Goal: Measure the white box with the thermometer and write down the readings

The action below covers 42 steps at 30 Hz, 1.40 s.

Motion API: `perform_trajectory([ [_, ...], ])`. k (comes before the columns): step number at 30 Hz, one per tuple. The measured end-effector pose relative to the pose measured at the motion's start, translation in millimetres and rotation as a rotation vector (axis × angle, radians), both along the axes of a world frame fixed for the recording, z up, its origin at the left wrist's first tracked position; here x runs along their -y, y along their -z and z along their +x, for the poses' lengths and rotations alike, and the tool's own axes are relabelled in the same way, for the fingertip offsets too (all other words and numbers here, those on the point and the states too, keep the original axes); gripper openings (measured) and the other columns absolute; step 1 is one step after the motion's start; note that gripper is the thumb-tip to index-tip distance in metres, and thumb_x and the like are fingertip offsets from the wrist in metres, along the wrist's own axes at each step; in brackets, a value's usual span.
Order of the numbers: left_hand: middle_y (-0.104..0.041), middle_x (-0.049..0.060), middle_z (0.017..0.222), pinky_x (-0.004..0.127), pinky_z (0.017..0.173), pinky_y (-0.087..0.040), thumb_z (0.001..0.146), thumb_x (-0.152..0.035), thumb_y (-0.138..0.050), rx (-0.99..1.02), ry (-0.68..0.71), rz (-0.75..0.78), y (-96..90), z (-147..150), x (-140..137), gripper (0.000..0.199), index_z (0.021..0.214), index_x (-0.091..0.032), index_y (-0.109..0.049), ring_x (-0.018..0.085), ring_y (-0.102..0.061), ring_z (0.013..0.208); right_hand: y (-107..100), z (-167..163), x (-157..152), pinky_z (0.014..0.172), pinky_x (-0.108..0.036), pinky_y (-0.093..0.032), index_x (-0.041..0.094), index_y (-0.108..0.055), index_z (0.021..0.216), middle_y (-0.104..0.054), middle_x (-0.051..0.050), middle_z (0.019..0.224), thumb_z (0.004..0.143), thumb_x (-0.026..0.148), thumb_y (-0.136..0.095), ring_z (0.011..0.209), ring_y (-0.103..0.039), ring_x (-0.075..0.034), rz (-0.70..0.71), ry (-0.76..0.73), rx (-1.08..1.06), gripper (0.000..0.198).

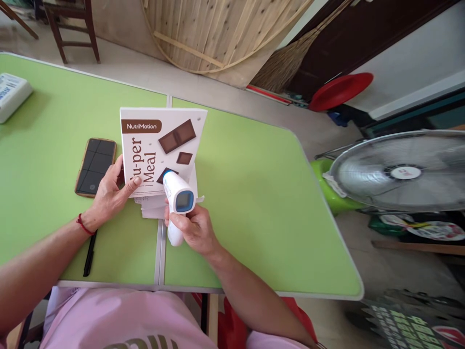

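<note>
Head view shows the left hand (111,191) with fingers gripping the lower-left edge of a white NutriMotion box (160,154) over the green table (272,208), near a smartphone (96,167), while the right hand (196,229) grips the handle of an infrared thermometer (177,191) aimed at the box's front.

your left forearm (45,261) slants in from the lower left, and your left hand (109,194) is closed in a pinch, left thumb (131,185) laid across the front and pointing inward, fingers mostly hidden behind. your right forearm (250,286) extends from the lower right, and your right hand (196,228) is curled in a wrapping grip, right thumb (181,223) angled leftward.
</note>
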<state>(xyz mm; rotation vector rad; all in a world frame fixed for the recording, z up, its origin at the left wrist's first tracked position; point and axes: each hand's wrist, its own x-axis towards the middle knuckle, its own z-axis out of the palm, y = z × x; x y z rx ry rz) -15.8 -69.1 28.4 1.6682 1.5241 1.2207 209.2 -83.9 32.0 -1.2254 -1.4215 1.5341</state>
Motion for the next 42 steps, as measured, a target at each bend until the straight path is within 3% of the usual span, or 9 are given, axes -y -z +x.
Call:
perform_trajectory([
  [6,-0.071,0.01,0.104,0.049,0.082,-0.055,0.094,-0.072,-0.056,-0.011,0.003,-0.004,-1.7,0,0,0.061,0.129,-0.023,-0.063,0.031,-0.063,0.089,-2,-2,1,0.057,-0.034,-0.049,0.023,-0.056,0.071,-0.058,0.002,0.061,0.072,0.041,-0.068,0.057,-0.055,-0.016,-0.033,-0.01,-0.025,0.022],
  [17,-0.071,0.01,0.104,0.043,0.075,-0.052,0.095,-0.071,-0.055,0.0,0.014,0.009,0.8,-1,-1,0.06,0.128,-0.021,-0.061,0.029,-0.061,0.087,-3,-1,1,0.057,-0.034,-0.051,0.023,-0.055,0.066,-0.059,0.001,0.06,0.069,0.041,-0.07,0.056,-0.055,-0.015,-0.057,0.001,-0.041,0.024],
  [24,-0.071,0.01,0.1,0.042,0.077,-0.056,0.095,-0.068,-0.058,-0.011,0.011,0.004,-1.6,-1,0,0.059,0.126,-0.018,-0.062,0.026,-0.062,0.084,-11,-2,0,0.056,-0.032,-0.052,0.021,-0.059,0.063,-0.065,-0.001,0.06,0.068,0.041,-0.068,0.055,-0.058,-0.016,-0.073,0.003,-0.032,0.022],
  [32,-0.064,0.017,0.132,0.049,0.102,-0.059,0.094,-0.052,-0.071,0.265,0.111,0.029,7.5,-1,-2,0.06,0.139,-0.016,-0.053,0.032,-0.067,0.12,-28,7,-2,0.055,-0.031,-0.052,0.02,-0.06,0.062,-0.067,-0.003,0.061,0.07,0.039,-0.064,0.056,-0.062,-0.017,-0.113,-0.079,0.018,0.021],
  [35,-0.059,0.018,0.138,0.055,0.107,-0.056,0.094,-0.052,-0.071,0.263,0.116,0.073,18.4,-5,-5,0.071,0.15,-0.02,-0.043,0.035,-0.062,0.128,-25,7,-4,0.055,-0.03,-0.051,0.021,-0.06,0.065,-0.067,-0.002,0.064,0.071,0.04,-0.065,0.057,-0.061,-0.016,-0.052,-0.108,0.054,0.021],
  [38,-0.054,0.018,0.142,0.055,0.109,-0.055,0.095,-0.052,-0.07,0.242,0.155,0.165,26.6,-8,-10,0.08,0.158,-0.025,-0.031,0.035,-0.059,0.13,-24,10,-7,0.054,-0.028,-0.05,0.021,-0.063,0.073,-0.067,0.0,0.065,0.071,0.037,-0.068,0.059,-0.061,-0.016,0.107,-0.126,0.144,0.017],
  [42,-0.05,0.016,0.144,0.051,0.11,-0.054,0.096,-0.049,-0.07,0.212,0.205,0.246,30.8,-11,-14,0.082,0.162,-0.029,-0.025,0.033,-0.057,0.132,-27,30,-15,0.064,-0.031,-0.056,0.02,-0.071,0.104,-0.077,-0.005,0.091,0.071,0.034,-0.068,0.076,-0.07,-0.021,0.313,-0.171,0.375,0.036],
])
